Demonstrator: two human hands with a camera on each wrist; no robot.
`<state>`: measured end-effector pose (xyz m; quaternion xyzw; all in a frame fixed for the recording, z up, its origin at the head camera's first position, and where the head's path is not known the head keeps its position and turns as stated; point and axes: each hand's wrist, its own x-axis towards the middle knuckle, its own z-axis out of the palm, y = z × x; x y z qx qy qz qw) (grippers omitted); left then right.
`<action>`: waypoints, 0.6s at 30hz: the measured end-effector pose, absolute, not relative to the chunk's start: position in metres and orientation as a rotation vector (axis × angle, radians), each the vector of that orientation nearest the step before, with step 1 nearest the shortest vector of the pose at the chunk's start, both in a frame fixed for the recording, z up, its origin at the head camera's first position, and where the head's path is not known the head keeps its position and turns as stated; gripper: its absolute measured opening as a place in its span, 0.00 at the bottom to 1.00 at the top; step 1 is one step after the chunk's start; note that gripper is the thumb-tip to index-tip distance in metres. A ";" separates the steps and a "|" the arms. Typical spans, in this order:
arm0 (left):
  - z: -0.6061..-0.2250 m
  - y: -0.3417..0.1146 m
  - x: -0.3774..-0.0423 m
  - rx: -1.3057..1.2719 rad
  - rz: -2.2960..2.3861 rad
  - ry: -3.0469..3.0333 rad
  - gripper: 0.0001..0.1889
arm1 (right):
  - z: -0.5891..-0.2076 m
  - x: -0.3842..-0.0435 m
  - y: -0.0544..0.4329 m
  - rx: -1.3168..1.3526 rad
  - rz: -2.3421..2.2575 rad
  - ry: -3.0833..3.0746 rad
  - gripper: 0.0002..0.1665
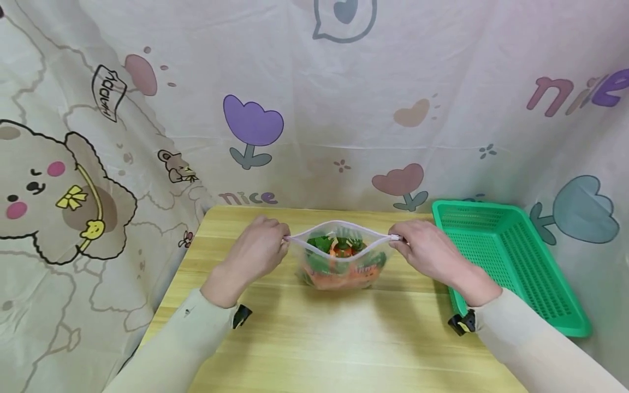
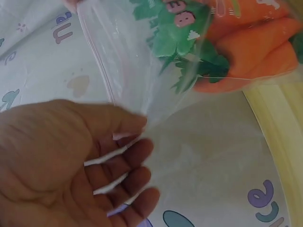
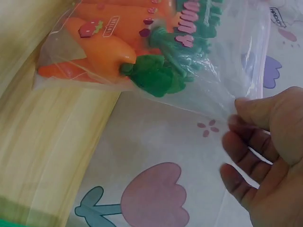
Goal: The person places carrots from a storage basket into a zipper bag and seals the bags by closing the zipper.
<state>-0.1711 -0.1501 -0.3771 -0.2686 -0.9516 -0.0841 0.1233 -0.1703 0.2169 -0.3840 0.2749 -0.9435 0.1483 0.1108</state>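
Observation:
A clear zip bag (image 1: 344, 273) with a pale zip edge and printed letters stands near the middle of the table, its mouth parted. Inside it lie several orange carrots (image 3: 104, 49) with green leafy tops, toy-like in look. My left hand (image 1: 259, 246) pinches the left end of the zip edge between thumb and forefinger, the other fingers loosely bent in the left wrist view. At the opposite end, my right hand (image 1: 427, 248) pinches the edge by the zip slider (image 1: 396, 237). Both hands pull the rim taut.
A green plastic basket (image 1: 555, 295) stands on the right side of the table, partly behind my right forearm. The wooden table (image 1: 344, 344) meets a printed cloth (image 1: 314, 109) at its back, and cloth hangs on the left and right too.

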 end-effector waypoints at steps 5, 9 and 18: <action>-0.377 -0.145 -0.178 -0.892 -0.312 -2.816 0.08 | -0.382 -0.173 0.213 0.905 0.376 -2.699 0.04; -0.376 -0.145 -0.179 -0.813 -0.371 -2.818 0.04 | -0.378 -0.173 0.220 0.901 0.364 -2.626 0.03; -0.392 -0.149 -0.173 -0.872 -0.199 -2.699 0.06 | -0.398 -0.170 0.240 0.915 0.209 -2.590 0.03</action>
